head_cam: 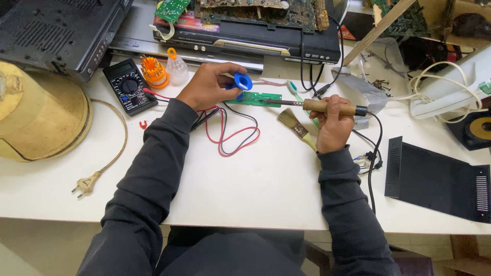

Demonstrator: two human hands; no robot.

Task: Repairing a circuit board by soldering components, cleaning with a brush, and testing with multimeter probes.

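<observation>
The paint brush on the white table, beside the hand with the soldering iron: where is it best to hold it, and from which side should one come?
Take the paint brush by its pale handle, the end nearer the person, coming from the table's front edge. It lies flat and slanted, bristles pointing away up-left. The right hand, holding the soldering iron, hovers right over that handle and may have to move first.

Screens: one, small grey rectangular display (118, 68) at top of black meter (129, 86), far left of worktop (255, 184), angled | Labels: colourful pink-orange rectangular printed panel (192, 23) atop black player (245, 43), rear centre, partly under green board (171, 8) | Packages: none seen | Signs: none seen
</observation>
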